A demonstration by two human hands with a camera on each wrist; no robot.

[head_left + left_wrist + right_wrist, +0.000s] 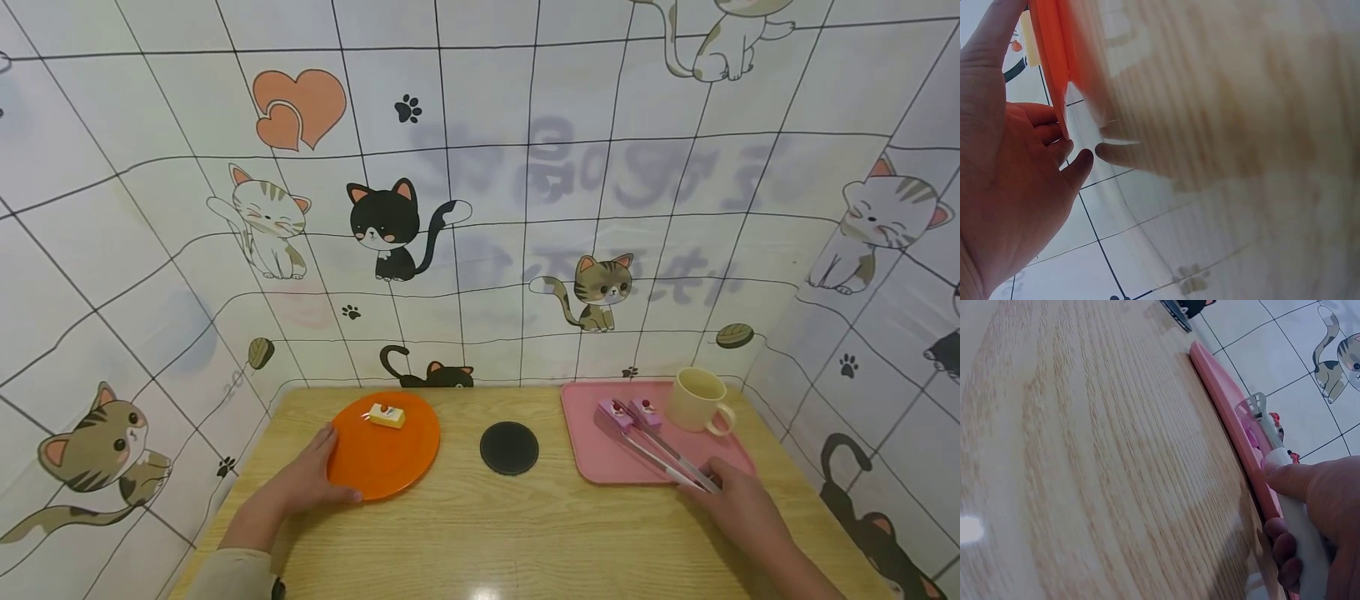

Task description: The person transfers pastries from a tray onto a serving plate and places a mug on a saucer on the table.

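My left hand (311, 475) grips the left rim of an orange plate (367, 467), thumb near the front edge and fingers farther back. On the plate sits a small yellow cake slice (387, 416) with a red dot on top. In my right hand (738, 504) is a pair of tongs (660, 454) with white handles, also seen in the right wrist view, where the thumb presses the handle (1304, 544). The tongs' tips reach around the left pink cake slice (617, 409) on a pink tray (600, 467); whether they touch it I cannot tell.
A second pink cake slice (647, 411) lies beside the first. At the tray's back right stands a pale yellow mug (693, 400). Between plate and tray lies a black round coaster (509, 447). Cat-patterned sheets (487, 208) border the wooden table (480, 533).
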